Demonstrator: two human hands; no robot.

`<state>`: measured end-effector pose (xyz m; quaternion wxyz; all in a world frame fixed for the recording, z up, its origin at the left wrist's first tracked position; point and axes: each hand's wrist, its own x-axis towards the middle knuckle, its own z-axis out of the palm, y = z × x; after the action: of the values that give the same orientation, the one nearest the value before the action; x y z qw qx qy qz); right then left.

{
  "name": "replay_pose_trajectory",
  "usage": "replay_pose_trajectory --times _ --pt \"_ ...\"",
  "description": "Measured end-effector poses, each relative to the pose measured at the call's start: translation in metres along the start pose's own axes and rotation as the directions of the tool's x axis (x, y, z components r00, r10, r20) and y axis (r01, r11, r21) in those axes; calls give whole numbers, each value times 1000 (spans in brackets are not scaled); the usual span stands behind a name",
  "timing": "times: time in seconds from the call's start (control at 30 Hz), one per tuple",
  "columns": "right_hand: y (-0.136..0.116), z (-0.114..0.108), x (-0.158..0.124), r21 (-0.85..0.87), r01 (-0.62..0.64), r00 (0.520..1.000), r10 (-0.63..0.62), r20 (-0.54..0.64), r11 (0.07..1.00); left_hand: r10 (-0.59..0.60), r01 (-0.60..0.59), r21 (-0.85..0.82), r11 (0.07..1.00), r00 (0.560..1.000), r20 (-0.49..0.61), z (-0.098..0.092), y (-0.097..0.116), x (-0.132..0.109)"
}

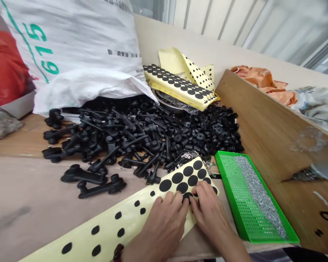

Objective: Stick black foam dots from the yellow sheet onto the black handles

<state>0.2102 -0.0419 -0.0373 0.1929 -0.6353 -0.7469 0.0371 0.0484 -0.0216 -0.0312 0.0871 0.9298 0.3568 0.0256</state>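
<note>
Wooden table [262,120], white ribbed wall [221,22]

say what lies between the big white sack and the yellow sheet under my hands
A heap of black plastic parts fills the stretch between the white sack and the yellow sheet, as the head view shows.

This is looking like a small assembly workshop. A woven sack [79,54] at the upper left is spilling a heap of black plastic levers [112,145] across the wooden surface [30,203], with round black caps [207,131] piling up beside them at centre. A stack of pad sheets [180,87] is lying at upper centre, a yellow sheet of black round pads [180,178] at lower centre, and a green tray [243,207] at lower right is holding small metal screws [259,196].
</note>
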Motion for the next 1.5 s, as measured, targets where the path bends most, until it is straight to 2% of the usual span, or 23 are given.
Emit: replay_pose_trajectory --times 0.3,0.47,0.67,0.8,0.87,0.93,0.97,1.03,1.1,1.23,1.3,1.37,1.47,1.5 --pt "0 -1 0 -11 14 999 -14 36 1000 -1 1 -11 1000 1000 -25 1 1 1" --pt "-2 -2 0 10 1 1000 -2 20 1000 1 -1 -15 1000 1000 -30 -1 1 1" --pt "-8 -10 -1 225 -11 997 -7 76 974 23 -23 -2 1000 999 -42 6 2 0" --pt "-5 -12 -3 369 -28 994 -14 111 929 32 -36 -50 998 997 -75 2 1 -7" --pt "-2 -10 -4 411 -24 992 -30 125 911 51 -65 -113 991 992 -118 -3 -9 -17" --pt "1 -7 -5 435 -9 990 -53 130 901 13 -45 -126 991 970 -243 -11 -28 -33" --pt "2 -6 -6 444 2 989 -66 129 896 -40 6 -102 995 945 -326 -14 -40 -42" --pt "4 -6 -7 466 17 988 -87 131 885 -182 200 -13 980 863 -471 -20 -67 -61" --pt "3 -8 -7 495 -13 986 -71 150 869 -258 358 101 928 815 -518 -23 -92 -76" --pt "4 -13 -6 575 -136 978 18 207 807 -280 399 210 893 855 -436 -21 -123 -85" --pt "6 -13 -5 602 -169 978 56 202 780 -354 431 134 893 854 -382 -20 -129 -82" --pt "9 -14 -4 629 -179 981 89 172 756 -475 489 -41 872 821 -317 -22 -129 -77" --pt "11 -16 -1 696 -210 978 151 147 686 -649 539 -423 728 741 -173 -33 -117 -70" --pt "11 -18 -1 718 -236 971 181 155 655 -670 510 -567 647 735 -103 -38 -110 -66"
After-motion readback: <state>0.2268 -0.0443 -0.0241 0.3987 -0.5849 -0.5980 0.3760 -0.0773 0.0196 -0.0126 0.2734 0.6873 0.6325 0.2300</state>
